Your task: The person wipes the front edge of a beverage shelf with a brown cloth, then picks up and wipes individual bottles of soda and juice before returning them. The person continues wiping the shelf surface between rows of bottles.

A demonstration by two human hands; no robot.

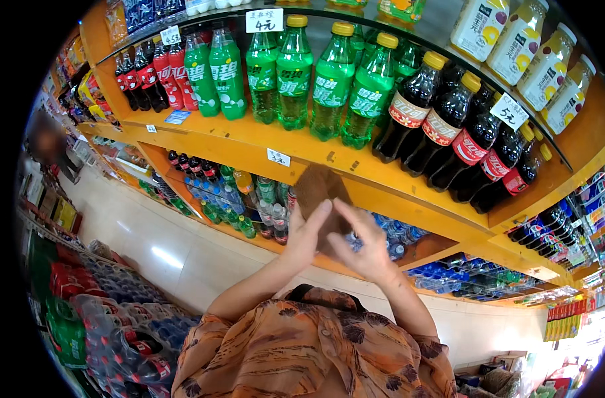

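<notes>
A brown cloth is bunched up before me, just in front of the orange shelf edge. My left hand holds it from the left, the thumb lying over the fabric. At the cloth's right side is my right hand, fingers spread and blurred; whether they grip the fabric I cannot tell. Above the hands, green soda bottles with yellow caps stand upright in a row on the shelf. Dark cola bottles stand to their right.
A glass shelf above carries white-labelled drink bottles. Lower compartments hold water bottles and other drinks. Shrink-wrapped bottle packs are stacked at the lower left. A person stands in the far-left aisle. Price cards sit along the shelf edges.
</notes>
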